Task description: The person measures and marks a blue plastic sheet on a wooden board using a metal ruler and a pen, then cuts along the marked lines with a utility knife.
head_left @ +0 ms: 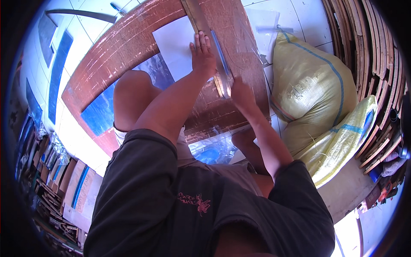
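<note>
One long, flat straightedge (197, 17) runs toward the near edge of the scuffed wooden worktop (98, 55), alongside one smooth white sheet (173, 45); the left hand (204, 58) presses it with extended fingers; the right hand (243, 93), nearer the right edge, is blurred, its grip impossible to tell

The left hand (203, 58) lies flat over a long strip (194, 15) and white paper (173, 47) on the brown tabletop (98, 55); the blurred right hand (242, 93) is beside the strip's near end. Right, a sack (308, 81).

Bulging yellow sack (314, 81) on white tiles (311, 21), beside stacked brown boards (373, 43).
</note>
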A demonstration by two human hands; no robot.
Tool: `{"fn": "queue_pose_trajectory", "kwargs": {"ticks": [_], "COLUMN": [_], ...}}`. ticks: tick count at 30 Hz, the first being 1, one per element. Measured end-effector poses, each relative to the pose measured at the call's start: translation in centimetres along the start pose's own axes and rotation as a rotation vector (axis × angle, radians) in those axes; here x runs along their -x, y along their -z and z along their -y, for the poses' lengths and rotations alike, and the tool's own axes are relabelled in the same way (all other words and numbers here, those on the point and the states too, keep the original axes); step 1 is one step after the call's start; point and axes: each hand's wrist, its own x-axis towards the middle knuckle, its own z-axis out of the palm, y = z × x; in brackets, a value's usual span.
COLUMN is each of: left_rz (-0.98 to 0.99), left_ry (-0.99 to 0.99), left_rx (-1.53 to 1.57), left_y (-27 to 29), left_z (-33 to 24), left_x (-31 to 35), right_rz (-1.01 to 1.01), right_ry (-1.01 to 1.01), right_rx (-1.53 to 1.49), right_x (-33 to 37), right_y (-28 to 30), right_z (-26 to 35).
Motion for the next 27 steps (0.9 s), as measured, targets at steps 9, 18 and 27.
{"fn": "queue_pose_trajectory", "kwargs": {"ticks": [9, 18, 27], "left_rz": [0.014, -0.054, -0.008], "left_ry": [-0.025, -0.052, -0.022], "left_rx": [0.003, 0.017, -0.013], "left_y": [-0.5, -0.4, -0.2], "left_z": [-0.3, -0.8, -0.4], "left_x": [-0.6, -0.9, 0.0], "right_rz": [-0.255, -0.283, 0.089], "right_ry": [0.188, 0.185, -0.031], "right_rx": [-0.148, -0.177, 0.008], "right_x": [-11.8, -12.1, 4.6], "right_y": [5.0, 2.7, -6.3], "right_z": [9.7, 7.3, -6.5]}}
